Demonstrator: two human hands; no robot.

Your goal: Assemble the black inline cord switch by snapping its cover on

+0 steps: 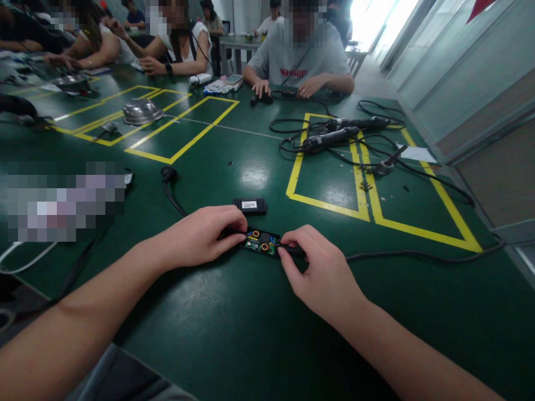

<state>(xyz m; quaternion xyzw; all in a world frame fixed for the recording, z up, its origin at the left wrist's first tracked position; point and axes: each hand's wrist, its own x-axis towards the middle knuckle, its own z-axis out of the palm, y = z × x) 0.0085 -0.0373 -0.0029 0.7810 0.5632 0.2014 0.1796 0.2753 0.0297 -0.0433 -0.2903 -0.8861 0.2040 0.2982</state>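
An open black power adapter (262, 243) lies on the green table (251, 334), its circuit board with copper coils showing. My left hand (199, 234) grips its left end, fingers curled over the cable side. My right hand (321, 273) pinches its right end, where a black cable (418, 253) runs off to the right. Just behind the adapter lies its black cover (249, 206) with a white label.
Two electric screwdrivers (334, 135) with tangled cords lie inside yellow floor-tape boxes at the right. A metal bowl (141, 111) sits far left. A black plug (169, 174) and its cord lie left of centre. Several people sit along the far edge, hands on the table.
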